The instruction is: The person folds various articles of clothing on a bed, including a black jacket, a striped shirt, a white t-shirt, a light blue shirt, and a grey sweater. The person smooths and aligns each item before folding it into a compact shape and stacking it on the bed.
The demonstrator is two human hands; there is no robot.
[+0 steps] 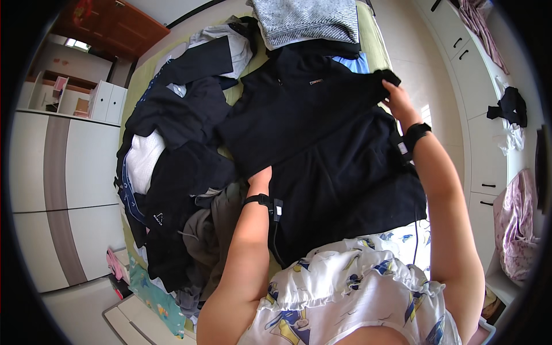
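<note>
A black top [297,99] with a small tag-like patch on its chest lies spread on the bed before me. My right hand [399,103] grips a bunched black end of it at the far right. At its near left edge my left hand [260,176] holds the cloth, the fingers hidden under the fabric. Between my hands the edge runs taut on a diagonal. More black cloth [336,194] lies below that edge, towards my lap; whether it belongs to the same top I cannot tell. Each wrist wears a black strap with a small device.
Heaped dark clothes [181,172] cover the bed's left side, with a white textured piece [145,161] among them. Folded grey knitwear [306,21] is stacked at the far end. White cabinets [485,146] stand along the right; a white wardrobe [92,164] is at left.
</note>
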